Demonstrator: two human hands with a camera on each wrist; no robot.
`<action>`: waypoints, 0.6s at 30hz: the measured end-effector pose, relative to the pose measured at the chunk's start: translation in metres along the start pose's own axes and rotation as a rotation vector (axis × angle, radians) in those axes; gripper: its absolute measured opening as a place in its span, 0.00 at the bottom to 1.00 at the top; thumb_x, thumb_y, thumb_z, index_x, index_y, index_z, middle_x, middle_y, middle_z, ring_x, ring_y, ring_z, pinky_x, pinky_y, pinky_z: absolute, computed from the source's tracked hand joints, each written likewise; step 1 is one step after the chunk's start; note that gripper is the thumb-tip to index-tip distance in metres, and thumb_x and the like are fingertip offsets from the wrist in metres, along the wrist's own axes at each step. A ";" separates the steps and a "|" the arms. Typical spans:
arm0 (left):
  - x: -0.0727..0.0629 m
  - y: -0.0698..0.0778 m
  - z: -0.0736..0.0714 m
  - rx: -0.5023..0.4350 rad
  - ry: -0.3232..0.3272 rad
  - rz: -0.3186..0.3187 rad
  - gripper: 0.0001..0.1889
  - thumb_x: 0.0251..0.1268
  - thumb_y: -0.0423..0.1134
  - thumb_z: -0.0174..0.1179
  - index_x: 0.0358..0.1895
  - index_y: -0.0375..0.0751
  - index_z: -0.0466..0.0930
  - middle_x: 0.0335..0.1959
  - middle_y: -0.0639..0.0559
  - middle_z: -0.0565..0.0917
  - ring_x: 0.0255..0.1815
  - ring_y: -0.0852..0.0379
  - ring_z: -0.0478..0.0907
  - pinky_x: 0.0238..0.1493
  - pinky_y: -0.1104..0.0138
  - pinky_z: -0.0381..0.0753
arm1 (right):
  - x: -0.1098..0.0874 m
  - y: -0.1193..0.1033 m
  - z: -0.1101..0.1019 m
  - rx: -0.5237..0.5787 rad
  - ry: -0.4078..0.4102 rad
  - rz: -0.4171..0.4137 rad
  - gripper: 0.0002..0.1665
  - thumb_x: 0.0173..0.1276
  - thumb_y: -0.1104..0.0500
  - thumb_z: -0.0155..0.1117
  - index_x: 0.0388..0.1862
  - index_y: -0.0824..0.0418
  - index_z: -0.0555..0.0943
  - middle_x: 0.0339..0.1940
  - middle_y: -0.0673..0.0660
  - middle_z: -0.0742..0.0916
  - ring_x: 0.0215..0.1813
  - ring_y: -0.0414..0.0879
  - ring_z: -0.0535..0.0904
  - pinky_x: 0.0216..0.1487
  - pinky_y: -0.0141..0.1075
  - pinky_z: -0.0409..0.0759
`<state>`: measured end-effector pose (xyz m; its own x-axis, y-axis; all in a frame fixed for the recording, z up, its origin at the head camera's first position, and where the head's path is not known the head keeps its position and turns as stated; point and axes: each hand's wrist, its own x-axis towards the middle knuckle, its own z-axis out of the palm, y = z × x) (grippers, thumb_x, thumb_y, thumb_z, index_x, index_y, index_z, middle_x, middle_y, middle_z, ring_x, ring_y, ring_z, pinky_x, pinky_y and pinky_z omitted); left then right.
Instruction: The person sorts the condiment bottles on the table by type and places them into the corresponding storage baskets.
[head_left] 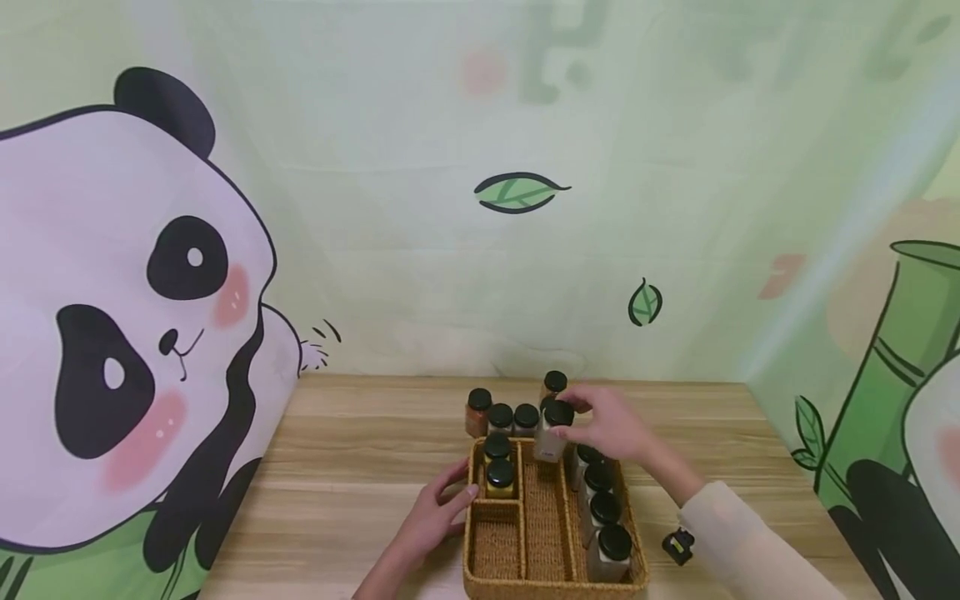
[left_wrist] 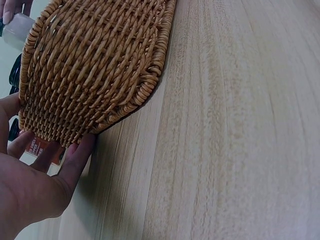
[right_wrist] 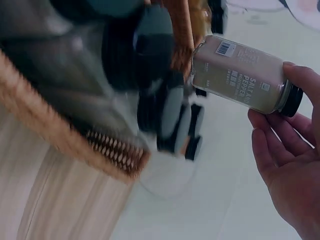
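Observation:
My right hand (head_left: 611,425) pinches a glass spice jar (right_wrist: 240,75) near its black lid, thumb on one side and fingers on the other. The jar holds pale powder and reads "SALT AND PEPPER"; in the head view it overlaps the far end of the middle compartment of a woven basket (head_left: 555,590). My left hand (head_left: 431,517) holds the basket's left side, thumb at the rim and fingers against the outer wall (left_wrist: 90,75). Two black-lidded jars with yellow contents (head_left: 500,479) stand in the far left compartment. Several pale jars (head_left: 609,554) line the right compartment.
Behind the basket stand more black-lidded jars, among them a red-orange one (head_left: 477,414) and one at the back (head_left: 555,383). A small black object (head_left: 678,546) lies on the wooden table (head_left: 337,467) right of the basket. A panda-printed cloth (head_left: 420,275) hangs behind.

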<state>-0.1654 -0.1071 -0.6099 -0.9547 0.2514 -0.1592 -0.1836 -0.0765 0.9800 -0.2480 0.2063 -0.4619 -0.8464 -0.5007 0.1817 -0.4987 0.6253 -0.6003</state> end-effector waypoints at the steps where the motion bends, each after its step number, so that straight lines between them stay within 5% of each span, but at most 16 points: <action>1: 0.000 0.000 0.000 0.000 -0.001 0.000 0.33 0.82 0.46 0.61 0.83 0.45 0.63 0.80 0.34 0.63 0.73 0.36 0.70 0.57 0.47 0.88 | 0.000 -0.002 0.004 -0.015 -0.010 -0.013 0.27 0.67 0.47 0.80 0.58 0.62 0.86 0.47 0.50 0.90 0.50 0.48 0.86 0.57 0.51 0.86; 9: 0.000 0.001 0.001 -0.003 -0.011 0.005 0.33 0.82 0.45 0.60 0.83 0.44 0.62 0.81 0.33 0.61 0.74 0.34 0.69 0.57 0.45 0.87 | -0.004 0.000 0.036 -0.035 -0.062 -0.058 0.24 0.67 0.51 0.81 0.56 0.61 0.86 0.47 0.49 0.89 0.48 0.45 0.85 0.53 0.51 0.87; 18: -0.001 0.003 0.000 -0.014 -0.014 0.006 0.32 0.83 0.44 0.60 0.83 0.44 0.62 0.81 0.33 0.61 0.73 0.35 0.70 0.57 0.45 0.87 | -0.005 0.018 0.058 -0.075 -0.007 -0.075 0.25 0.65 0.55 0.82 0.56 0.67 0.86 0.50 0.58 0.90 0.50 0.52 0.86 0.52 0.51 0.88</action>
<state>-0.1644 -0.1072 -0.6070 -0.9525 0.2646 -0.1511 -0.1808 -0.0918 0.9792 -0.2417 0.1849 -0.5188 -0.8048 -0.5519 0.2185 -0.5737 0.6289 -0.5247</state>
